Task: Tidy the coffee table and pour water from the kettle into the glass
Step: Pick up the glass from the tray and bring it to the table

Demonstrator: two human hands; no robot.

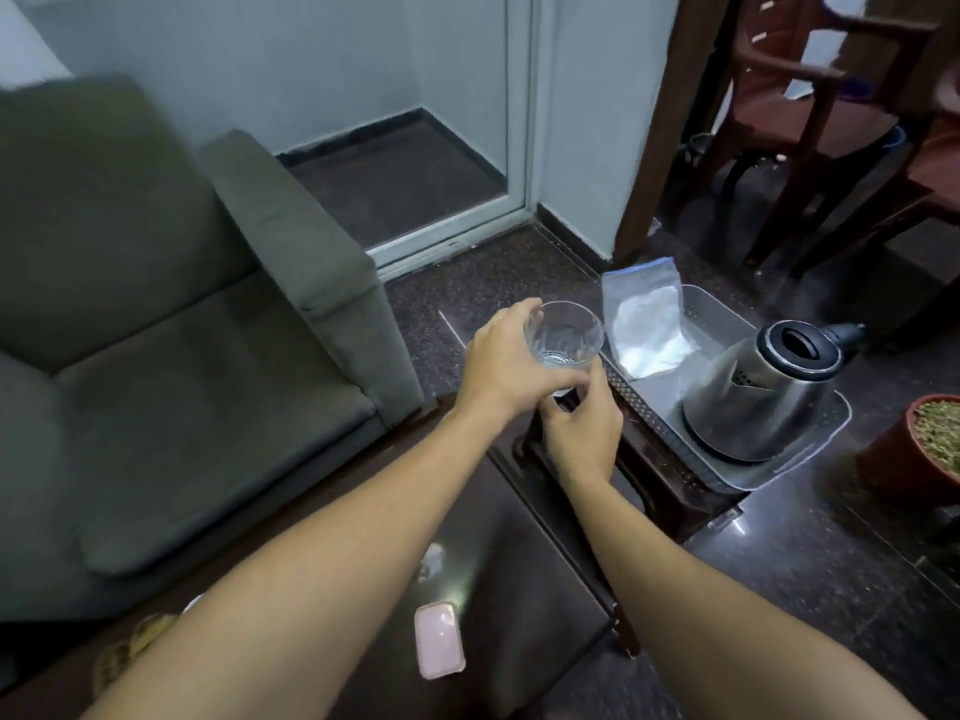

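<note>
Since the coming move turns on where the kettle lies from the two hands, take the scene from the biggest thing down: a grey sofa (pixel 171 304) fills the whole side to the left of them, and the dark coffee table (pixel 519 589) lies under the forearms, on the near side of the hands. Just beyond and to the right of the hands stands a low brown stool (pixel 670 491), and on it sits a clear plastic tray (pixel 657 394), its perforated wall just beside the right hand. Inside the tray, to the right of both hands, the steel kettle (pixel 763 397) stands upright. Its spout-to-handle line runs away from the hands, spout facing them and black handle on the far right, so a reach for the handle must pass over or round the body. A bag of white powder (pixel 644 330) leans in the tray's far corner, just right of the glass. The glass (pixel 563 332) is upright; whether it holds water I cannot tell. The left hand (pixel 506 363) wraps it from the left, fingers curled round the wall, while the right hand (pixel 582 433) sits below, thumb and forefinger seemingly pinching the base. The right hand is nearer the kettle, so I judge it the one to release and take the handle. A pink case (pixel 439 639) lies on the coffee table, well back toward the elbows.
</note>
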